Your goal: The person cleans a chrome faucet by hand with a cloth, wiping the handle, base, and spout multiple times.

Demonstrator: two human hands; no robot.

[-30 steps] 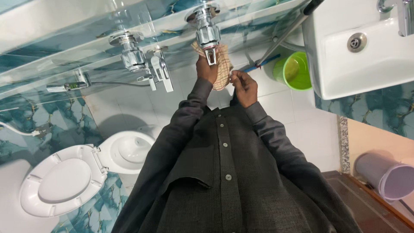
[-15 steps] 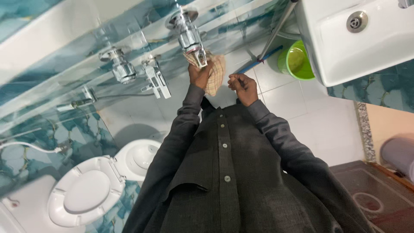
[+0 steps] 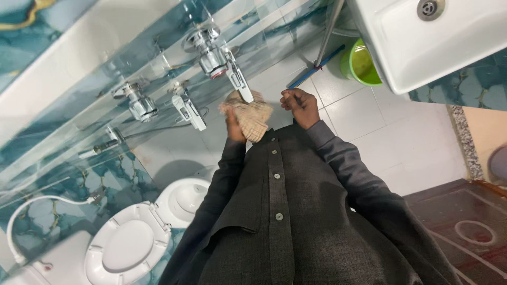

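My left hand (image 3: pixel 234 128) grips a beige checked cloth (image 3: pixel 248 117), bunched up just below the spout of a chrome wall tap (image 3: pixel 219 62). The cloth touches the tip of that spout. My right hand (image 3: pixel 301 105) hovers to the right of the cloth with its fingers curled and nothing visibly in it. Both arms wear dark grey sleeves. A second chrome tap (image 3: pixel 136 101) and a chrome mixer lever (image 3: pixel 186 110) sit further left on the tiled wall.
A white toilet (image 3: pixel 138 237) with its lid down stands at the lower left. A white basin (image 3: pixel 422 37) hangs at the upper right, with a green bucket (image 3: pixel 362 62) and a mop handle (image 3: pixel 328 32) beneath it. A brown mat (image 3: pixel 465 232) lies at the right.
My left hand has drawn the cloth down off the tap body to its spout tip. The view has swung, sliding taps and basin up and the toilet right. The right hand barely moved.
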